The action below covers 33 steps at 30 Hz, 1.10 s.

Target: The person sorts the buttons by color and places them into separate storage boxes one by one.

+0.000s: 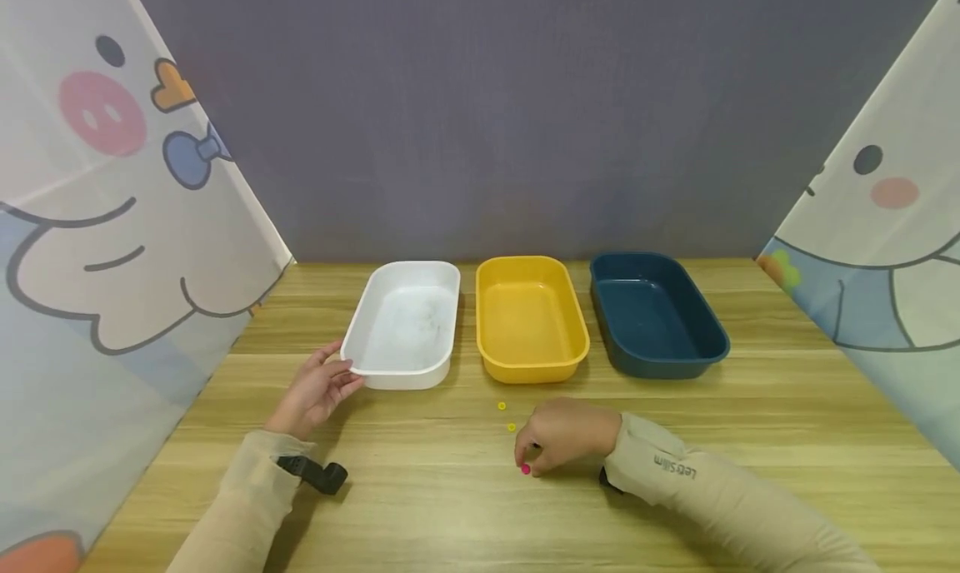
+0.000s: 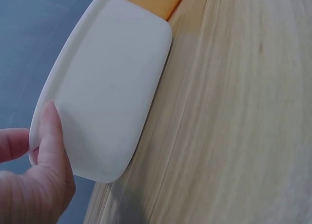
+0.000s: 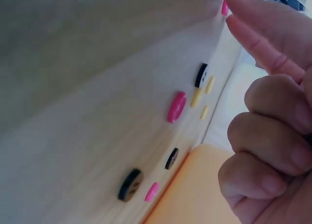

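One white tray, left fingers gripping | pink button at right fingers, pinch unclear

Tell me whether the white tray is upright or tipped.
Upright: the head view shows the white tray open side up on the table, the left hand at its near-left corner.

On the table, the left tray, middle tray and right tray stand side by side, slightly apart, before the wall. The left hand touches the left tray's near left corner. Two buttons lie before the middle tray; nearer, a third button is at the right hand's fingertips.
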Each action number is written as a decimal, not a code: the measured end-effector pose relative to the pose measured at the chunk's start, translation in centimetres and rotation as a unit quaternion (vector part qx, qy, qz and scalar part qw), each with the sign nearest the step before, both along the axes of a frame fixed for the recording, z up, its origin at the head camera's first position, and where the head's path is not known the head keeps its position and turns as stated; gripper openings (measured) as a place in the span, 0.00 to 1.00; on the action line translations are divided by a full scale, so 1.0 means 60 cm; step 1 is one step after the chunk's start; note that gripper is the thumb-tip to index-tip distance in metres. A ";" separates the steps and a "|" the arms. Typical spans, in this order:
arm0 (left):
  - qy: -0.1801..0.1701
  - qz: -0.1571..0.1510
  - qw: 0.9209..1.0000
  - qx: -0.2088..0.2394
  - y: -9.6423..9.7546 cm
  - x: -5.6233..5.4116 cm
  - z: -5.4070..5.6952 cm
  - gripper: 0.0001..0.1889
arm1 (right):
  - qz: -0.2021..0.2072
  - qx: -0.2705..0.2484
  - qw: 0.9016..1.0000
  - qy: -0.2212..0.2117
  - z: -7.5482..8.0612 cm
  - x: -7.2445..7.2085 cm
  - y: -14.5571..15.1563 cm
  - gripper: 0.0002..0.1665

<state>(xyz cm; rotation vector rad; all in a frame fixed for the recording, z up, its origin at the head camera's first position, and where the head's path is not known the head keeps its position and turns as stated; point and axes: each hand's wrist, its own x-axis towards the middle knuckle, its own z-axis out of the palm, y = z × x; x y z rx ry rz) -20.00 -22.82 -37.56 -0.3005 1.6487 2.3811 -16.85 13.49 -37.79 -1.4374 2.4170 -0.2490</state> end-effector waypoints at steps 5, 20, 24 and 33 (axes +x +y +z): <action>-0.012 -0.001 1.000 0.003 0.003 0.003 0.000 0.34 | 0.012 0.012 1.000 0.020 0.001 -0.003 -0.007 0.04; 0.009 -0.034 0.999 0.008 0.002 -0.007 -0.002 0.33 | 0.030 0.012 0.997 0.073 -0.005 -0.008 -0.011 0.07; 0.010 -0.035 0.999 0.000 0.006 -0.009 0.000 0.32 | 0.045 0.017 0.995 0.089 -0.004 -0.009 -0.010 0.08; 0.009 -0.018 1.000 0.007 0.006 -0.002 0.000 0.33 | 0.060 0.000 0.993 0.104 -0.011 -0.005 -0.012 0.07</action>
